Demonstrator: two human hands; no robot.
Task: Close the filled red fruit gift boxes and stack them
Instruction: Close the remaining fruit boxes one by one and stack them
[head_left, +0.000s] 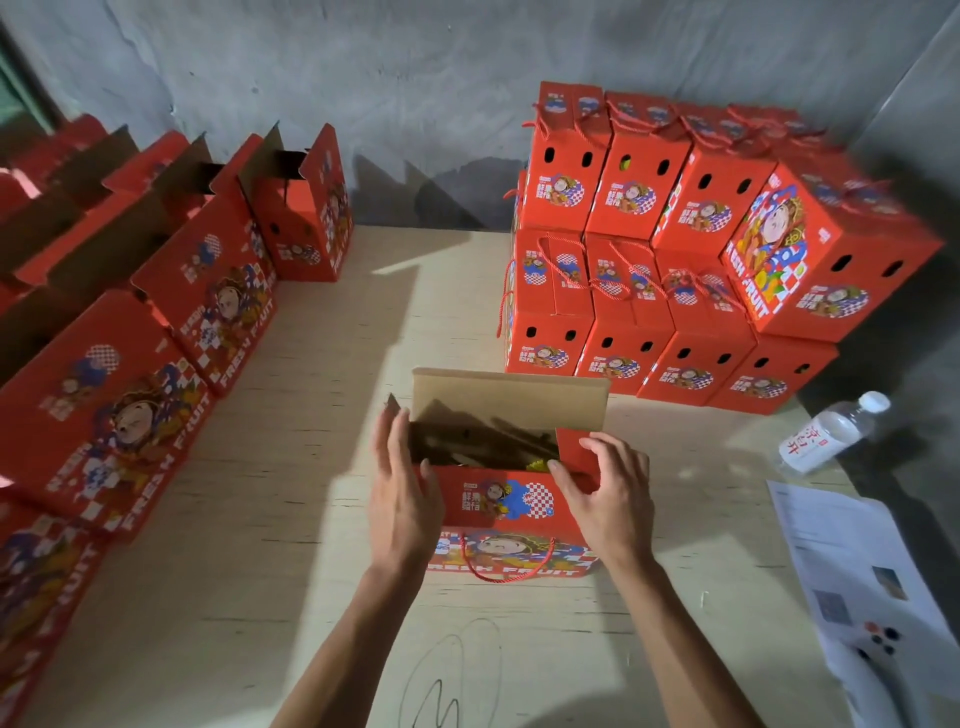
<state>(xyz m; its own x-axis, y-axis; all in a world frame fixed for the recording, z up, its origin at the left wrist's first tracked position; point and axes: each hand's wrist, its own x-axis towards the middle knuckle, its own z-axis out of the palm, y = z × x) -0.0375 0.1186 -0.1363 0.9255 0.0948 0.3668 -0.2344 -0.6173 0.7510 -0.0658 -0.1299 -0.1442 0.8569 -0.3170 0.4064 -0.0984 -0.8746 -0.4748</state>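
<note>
We steady the open red cardboard fruit gift box (506, 501): left hand (402, 499) flat-fingered on its side, right hand (610, 493) pinching the end flap (574, 457) to fold it shut.

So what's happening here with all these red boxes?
A person is closing up a red gift box on the table. Its lid is still open, the far flap standing up. The left hand rests against the box's left end, and the right hand holds the red flap on the right. Closed boxes are stacked at the back right, and open boxes wait in a row on the left.
</note>
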